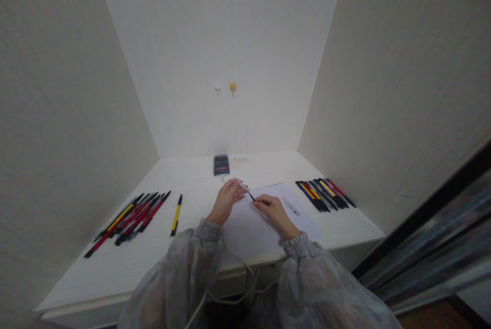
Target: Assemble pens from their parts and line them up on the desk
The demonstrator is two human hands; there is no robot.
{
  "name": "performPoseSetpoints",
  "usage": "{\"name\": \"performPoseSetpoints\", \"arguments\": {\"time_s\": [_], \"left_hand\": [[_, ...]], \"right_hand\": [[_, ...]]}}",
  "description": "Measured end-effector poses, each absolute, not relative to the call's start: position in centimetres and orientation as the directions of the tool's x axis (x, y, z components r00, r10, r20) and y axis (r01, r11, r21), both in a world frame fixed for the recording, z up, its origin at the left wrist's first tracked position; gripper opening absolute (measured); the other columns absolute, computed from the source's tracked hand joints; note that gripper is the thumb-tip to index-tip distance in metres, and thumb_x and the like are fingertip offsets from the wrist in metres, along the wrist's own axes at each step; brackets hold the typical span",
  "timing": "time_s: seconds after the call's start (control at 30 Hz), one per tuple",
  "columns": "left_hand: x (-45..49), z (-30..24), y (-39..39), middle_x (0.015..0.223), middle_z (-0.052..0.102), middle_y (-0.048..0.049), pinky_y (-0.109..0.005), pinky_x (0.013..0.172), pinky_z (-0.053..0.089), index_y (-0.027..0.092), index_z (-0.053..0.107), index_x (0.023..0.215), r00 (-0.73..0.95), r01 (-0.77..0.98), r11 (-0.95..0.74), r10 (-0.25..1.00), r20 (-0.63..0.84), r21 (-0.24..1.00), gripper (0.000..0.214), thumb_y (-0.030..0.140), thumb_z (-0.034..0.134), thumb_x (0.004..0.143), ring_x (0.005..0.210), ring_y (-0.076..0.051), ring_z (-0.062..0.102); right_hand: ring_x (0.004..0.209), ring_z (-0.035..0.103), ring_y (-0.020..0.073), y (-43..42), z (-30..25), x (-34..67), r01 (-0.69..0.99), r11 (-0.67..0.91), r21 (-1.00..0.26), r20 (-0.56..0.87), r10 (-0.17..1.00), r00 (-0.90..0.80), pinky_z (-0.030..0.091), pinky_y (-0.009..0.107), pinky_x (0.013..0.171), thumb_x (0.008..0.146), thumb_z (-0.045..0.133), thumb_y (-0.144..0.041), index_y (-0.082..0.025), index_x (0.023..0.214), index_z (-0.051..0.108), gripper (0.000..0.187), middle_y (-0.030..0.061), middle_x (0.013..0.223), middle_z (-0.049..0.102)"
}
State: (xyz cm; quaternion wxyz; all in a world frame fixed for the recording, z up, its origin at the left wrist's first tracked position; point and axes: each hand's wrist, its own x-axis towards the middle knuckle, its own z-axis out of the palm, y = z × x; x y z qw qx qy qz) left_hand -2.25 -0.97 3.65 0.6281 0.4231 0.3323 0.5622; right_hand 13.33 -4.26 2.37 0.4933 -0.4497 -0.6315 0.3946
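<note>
My left hand (229,197) is closed on the pale upper end of a slim pen (243,185), held over a white sheet of paper (249,234). The fingers of my right hand (270,207) pinch the pen's thin dark lower end. Fine details of the pen are too small and blurred to make out. A clear, pen-like piece (293,207) lies on the sheet, just right of my right hand. Left of my left forearm, a yellow and black pen (176,215) lies by itself on the white table (203,201).
A loose pile of red, black and yellow pens (132,216) lies on the left. On the right, several pens (324,194) are lined up. A phone (221,165) with a cable stands at the back. Walls (226,37) enclose the table, and two hooks (232,87) are fixed at the back.
</note>
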Motion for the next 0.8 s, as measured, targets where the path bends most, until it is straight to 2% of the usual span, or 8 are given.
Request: {"name": "performPoseSetpoints", "arguments": {"time_s": [0.13, 0.27, 0.33, 0.4, 0.53, 0.8], "left_hand": [[-2.1, 3.7, -1.0, 0.080, 0.061, -0.0061, -0.019, 0.056, 0.043, 0.014, 0.053, 0.085, 0.124, -0.402, -0.027, 0.989, 0.084, 0.915, 0.035, 0.042, 0.058, 0.066, 0.067, -0.011, 0.058], [-2.1, 3.9, -1.0, 0.076, 0.059, -0.0045, -0.018, 0.057, 0.042, 0.013, 0.055, 0.081, 0.083, -0.379, -0.066, 0.991, 0.105, 0.923, 0.033, 0.041, 0.059, 0.064, 0.066, -0.010, 0.056], [-2.1, 4.0, -1.1, 0.075, 0.058, -0.0035, -0.018, 0.057, 0.042, 0.013, 0.056, 0.078, 0.063, -0.371, -0.080, 0.992, 0.111, 0.925, 0.032, 0.040, 0.060, 0.063, 0.066, -0.010, 0.056], [-2.1, 4.0, -1.1, 0.073, 0.057, -0.0026, -0.019, 0.057, 0.042, 0.013, 0.055, 0.075, 0.043, -0.358, -0.089, 0.993, 0.111, 0.929, 0.030, 0.039, 0.061, 0.062, 0.066, -0.010, 0.056], [-2.1, 3.9, -1.1, 0.068, 0.056, -0.0005, -0.019, 0.055, 0.042, 0.014, 0.052, 0.076, 0.018, -0.354, -0.094, 0.994, 0.107, 0.931, 0.031, 0.037, 0.062, 0.060, 0.062, -0.009, 0.056], [-2.3, 3.9, -1.2, 0.073, 0.058, -0.0016, -0.021, 0.061, 0.044, 0.014, 0.051, 0.074, 0.047, -0.364, -0.064, 0.995, 0.087, 0.929, 0.026, 0.032, 0.063, 0.060, 0.070, -0.012, 0.058]], "right_hand": [[0.062, 0.052, 0.0125, -3.8, 1.8, 13.4, 0.196, 0.318, -0.928, 0.309, 0.948, -0.076, 0.040, 0.024, 0.061, 0.064, 0.057, -0.030, -0.015, 0.069, 0.062, 0.016, 0.0006, 0.065, 0.059], [0.050, 0.051, 0.0102, -3.5, 1.2, 13.5, 0.178, 0.267, -0.947, 0.251, 0.962, -0.110, 0.041, 0.023, 0.053, 0.069, 0.051, -0.032, -0.015, 0.076, 0.060, 0.021, -0.0008, 0.062, 0.055], [0.046, 0.049, 0.0090, -3.5, 1.0, 13.6, 0.231, 0.283, -0.931, 0.266, 0.959, -0.100, 0.039, 0.022, 0.048, 0.072, 0.047, -0.034, -0.016, 0.082, 0.060, 0.025, -0.0011, 0.062, 0.055], [0.047, 0.048, 0.0097, -3.6, 0.9, 13.8, 0.320, 0.312, -0.895, 0.305, 0.950, -0.073, 0.039, 0.022, 0.049, 0.074, 0.045, -0.036, -0.017, 0.087, 0.061, 0.027, -0.0009, 0.061, 0.056], [0.068, 0.053, 0.0154, -3.6, 1.0, 14.1, 0.465, 0.403, -0.788, 0.435, 0.899, -0.042, 0.041, 0.028, 0.065, 0.075, 0.046, -0.034, -0.020, 0.086, 0.063, 0.025, 0.0028, 0.071, 0.061], [0.073, 0.048, 0.0157, -3.8, 1.8, 14.0, 0.510, 0.541, -0.668, 0.620, 0.785, -0.020, 0.040, 0.030, 0.068, 0.075, 0.044, -0.019, -0.018, 0.091, 0.057, 0.020, 0.0056, 0.081, 0.053]]}}
